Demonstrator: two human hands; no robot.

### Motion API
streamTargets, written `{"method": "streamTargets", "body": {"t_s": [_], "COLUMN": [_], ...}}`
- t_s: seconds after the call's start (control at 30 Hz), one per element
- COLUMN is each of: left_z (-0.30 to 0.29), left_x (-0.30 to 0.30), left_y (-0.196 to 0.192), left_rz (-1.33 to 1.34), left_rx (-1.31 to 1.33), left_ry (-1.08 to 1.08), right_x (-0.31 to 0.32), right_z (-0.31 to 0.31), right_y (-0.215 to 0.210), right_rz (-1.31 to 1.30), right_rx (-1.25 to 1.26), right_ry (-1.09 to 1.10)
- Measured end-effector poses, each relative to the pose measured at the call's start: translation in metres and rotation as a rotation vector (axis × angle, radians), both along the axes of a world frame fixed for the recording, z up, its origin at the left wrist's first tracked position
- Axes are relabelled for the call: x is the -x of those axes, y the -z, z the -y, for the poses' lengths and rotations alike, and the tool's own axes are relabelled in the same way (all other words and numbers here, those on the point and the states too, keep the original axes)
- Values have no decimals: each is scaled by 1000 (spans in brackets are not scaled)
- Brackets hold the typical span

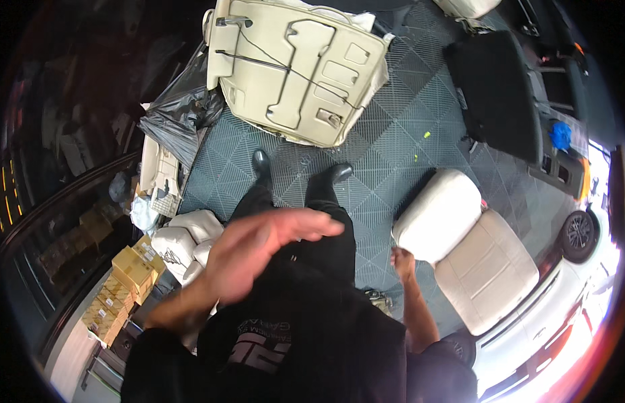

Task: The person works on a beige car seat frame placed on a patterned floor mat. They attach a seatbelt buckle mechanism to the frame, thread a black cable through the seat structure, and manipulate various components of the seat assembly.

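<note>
My left hand [262, 252] is raised in front of my body, smeared by motion. Its fingers stretch out to the right, and nothing shows in it. Low on the right, my right hand [402, 262] has its fingers curled beside the near left edge of a pale car seat. Whatever those fingers hold is too small to make out. That seat has a white rounded section [441, 213] and a beige panelled section [487, 272]. Beyond my feet lies a large beige moulded panel [306, 74] with a dark cord across it.
Grey patterned floor tiles [386, 161] run underfoot. On the left are a black plastic sheet [181, 124], pale seat parts [185, 242] and cardboard boxes [128, 282]. A dark seat back [497, 97] stands at the far right, and a white car [548, 302] is near right.
</note>
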State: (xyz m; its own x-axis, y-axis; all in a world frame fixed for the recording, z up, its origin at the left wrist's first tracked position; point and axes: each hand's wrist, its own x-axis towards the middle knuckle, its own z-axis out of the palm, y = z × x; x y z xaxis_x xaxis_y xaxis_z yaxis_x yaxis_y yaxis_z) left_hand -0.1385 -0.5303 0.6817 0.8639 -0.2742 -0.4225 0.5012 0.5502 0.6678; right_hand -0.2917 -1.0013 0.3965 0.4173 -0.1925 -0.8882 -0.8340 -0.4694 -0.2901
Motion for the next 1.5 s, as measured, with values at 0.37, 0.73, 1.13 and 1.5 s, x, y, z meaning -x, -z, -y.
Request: {"method": "streamTargets", "body": {"t_s": [0.37,0.73,1.13,1.5], "left_z": [77,66,-95,11], "left_x": [118,287,412,740], "left_y": [-158,-220,-137,183], "left_rz": [695,846,691,-1294], "left_rx": [327,231,-471,-273], "left_ry": [-169,-416,-521,-338], "right_x": [36,150,178,176], "right_z": [-64,-96,-99,-93], "right_y": [-86,-105,-136,-162], "right_rz": [60,172,226,161], "right_rx": [0,-108,10,146], "right_ry": [-129,-481,-427,-474]}}
